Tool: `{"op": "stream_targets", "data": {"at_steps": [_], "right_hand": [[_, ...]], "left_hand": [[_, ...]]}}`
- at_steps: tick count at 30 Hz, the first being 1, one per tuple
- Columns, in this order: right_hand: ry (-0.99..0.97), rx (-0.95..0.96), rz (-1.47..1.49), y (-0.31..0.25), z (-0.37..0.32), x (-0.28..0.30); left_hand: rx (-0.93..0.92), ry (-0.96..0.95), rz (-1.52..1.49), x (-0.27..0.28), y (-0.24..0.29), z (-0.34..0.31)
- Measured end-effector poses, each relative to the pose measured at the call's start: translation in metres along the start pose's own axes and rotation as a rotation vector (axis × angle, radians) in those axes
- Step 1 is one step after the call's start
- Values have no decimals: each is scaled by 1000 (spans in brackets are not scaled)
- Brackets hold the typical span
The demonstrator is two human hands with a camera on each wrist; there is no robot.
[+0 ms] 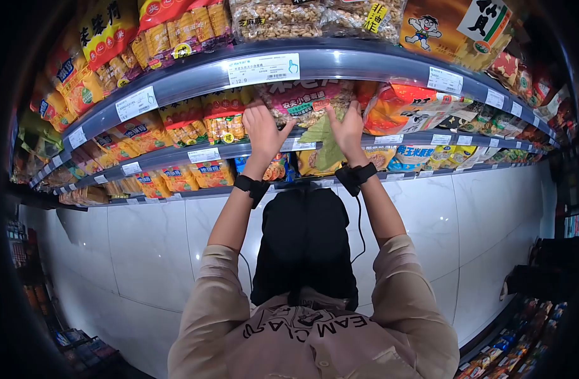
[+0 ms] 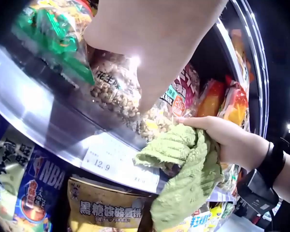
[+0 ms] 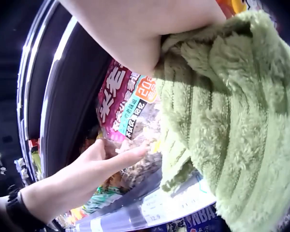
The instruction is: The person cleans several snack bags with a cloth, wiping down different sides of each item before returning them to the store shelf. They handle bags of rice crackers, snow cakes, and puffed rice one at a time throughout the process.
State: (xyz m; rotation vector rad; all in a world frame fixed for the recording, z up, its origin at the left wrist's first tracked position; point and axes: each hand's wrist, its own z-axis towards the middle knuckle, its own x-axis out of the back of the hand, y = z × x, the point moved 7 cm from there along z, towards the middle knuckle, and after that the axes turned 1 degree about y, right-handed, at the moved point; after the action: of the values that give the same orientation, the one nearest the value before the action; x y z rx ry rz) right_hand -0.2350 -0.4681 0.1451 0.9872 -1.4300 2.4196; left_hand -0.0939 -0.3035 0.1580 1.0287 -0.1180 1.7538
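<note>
A clear bag of puffed-grain snack (image 1: 305,104) with a pink label sits on the middle shelf, between my two hands. My left hand (image 1: 264,131) holds its left side, the thumb lying across the front, as the right wrist view shows. Over at the bag's right side, my right hand (image 1: 347,131) holds a ribbed green cloth (image 2: 186,169), which hangs down over the shelf edge. The right thumb reaches onto the bag's front. In the right wrist view the cloth (image 3: 222,106) covers much of the picture and hides part of the bag.
Red and yellow snack packs (image 1: 223,114) stand left of the bag, and a large red-orange pack (image 1: 409,108) stands right. An upper shelf edge (image 1: 195,72) with price tags overhangs the hands. More packs fill the lower shelf. White floor tiles (image 1: 150,246) lie below.
</note>
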Motion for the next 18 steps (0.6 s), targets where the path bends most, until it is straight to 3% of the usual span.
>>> {"op": "stream_targets", "data": {"at_steps": [1, 2, 3, 5, 6, 7, 9, 12, 14, 15, 16, 18], "right_hand": [[0, -2, -16, -1, -2, -1], [-1, -4, -34, -2, -3, -1], [2, -10, -41, -1, -9, 1], [204, 324, 72, -25, -35, 27], [90, 306, 199, -38, -46, 45], [93, 578, 148, -40, -66, 56], [189, 704, 57, -21, -83, 79], [507, 283, 177, 15, -49, 145], [574, 196, 183, 14, -25, 167], [523, 229, 19, 10, -15, 165], [471, 258, -144, 7, -7, 163], [480, 280, -169, 14, -3, 159]], "left_hand": [[-85, 12, 91, 0, 10, -2], [30, -137, 25, -10, 2, -4], [27, -142, 18, -9, 10, -7], [-48, 177, 80, 20, 38, -14], [-102, 152, -8, 23, 52, -18], [-166, 145, -84, 32, 71, -19], [-327, 52, -171, 31, 102, -20], [-794, -77, -208, 25, 167, -13], [-722, -119, -331, 20, 196, 4], [-651, -158, -443, 15, 206, 12], [-596, -168, -347, -2, 210, 12], [-606, -130, -288, -35, 205, 12]]}}
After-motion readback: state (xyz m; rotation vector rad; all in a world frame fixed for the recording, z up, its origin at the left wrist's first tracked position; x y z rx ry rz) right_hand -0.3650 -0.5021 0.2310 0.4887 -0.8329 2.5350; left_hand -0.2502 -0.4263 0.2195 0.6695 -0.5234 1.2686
